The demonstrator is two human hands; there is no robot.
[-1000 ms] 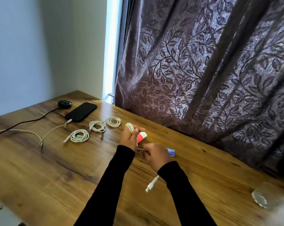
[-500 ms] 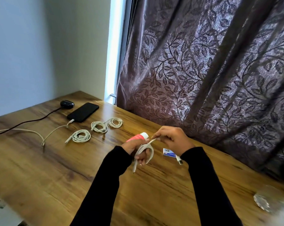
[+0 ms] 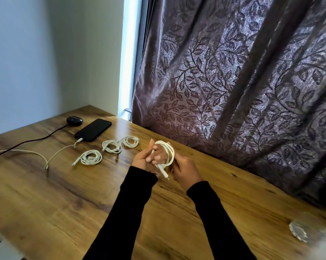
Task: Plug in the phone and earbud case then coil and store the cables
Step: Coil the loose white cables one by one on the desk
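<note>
Above the wooden table (image 3: 46, 203), the left hand (image 3: 145, 158) holds a white cable (image 3: 167, 152) looped round its fingers; the right hand (image 3: 184, 169) pinches the coil's near side; patterned curtain (image 3: 233, 81) hangs far right.

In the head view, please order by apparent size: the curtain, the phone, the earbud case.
1. curtain
2. phone
3. earbud case

The case lies farthest away, yet it looks clearly smallest.

Phone (image 3: 93, 129) on table (image 3: 46, 194), earbud case (image 3: 74, 121) behind-left, coiled cables (image 3: 109, 150) right.
</note>
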